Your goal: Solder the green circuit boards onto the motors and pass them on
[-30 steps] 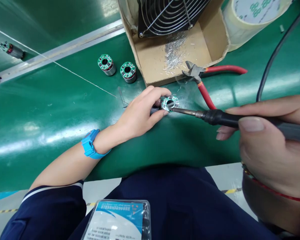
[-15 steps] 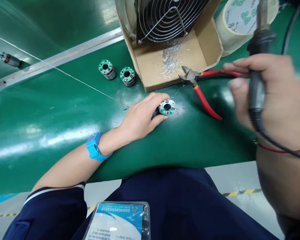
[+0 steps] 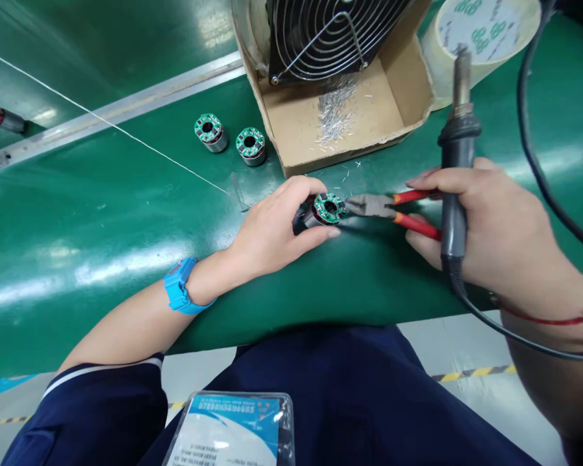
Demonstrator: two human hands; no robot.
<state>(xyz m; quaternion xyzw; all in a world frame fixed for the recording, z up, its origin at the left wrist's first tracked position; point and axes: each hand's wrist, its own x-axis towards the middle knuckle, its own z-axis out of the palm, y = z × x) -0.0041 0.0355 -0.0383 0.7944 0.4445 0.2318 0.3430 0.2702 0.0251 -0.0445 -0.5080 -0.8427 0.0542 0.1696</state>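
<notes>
My left hand (image 3: pixel 276 226) holds a small motor (image 3: pixel 329 208) between thumb and fingers, its ring-shaped green circuit board turned up and tilted to the right. My right hand (image 3: pixel 500 220) grips red-handled cutters (image 3: pixel 374 206), whose jaws are at the right edge of the board. Whether the jaws touch a pin cannot be made out. A soldering iron (image 3: pixel 454 194) is also held in my right hand, lying across the fingers with its metal tip pointing away from me. Two similar motors (image 3: pixel 210 132) (image 3: pixel 251 146) stand upright on the green table (image 3: pixel 126 213).
A cardboard tray (image 3: pixel 296 155) with metal clippings (image 3: pixel 335 113) and a black fan (image 3: pixel 330 39) is at the back. Right of it sits a large tape roll (image 3: pixel 486 32). The iron's cable (image 3: pixel 529 129) curves along the right. Another motor (image 3: pixel 4 120) lies at far left.
My right hand has come left and nearer, bringing the cutters from beside the tray to the board. The cutter handles have closed together somewhat. The held motor has tilted to the right.
</notes>
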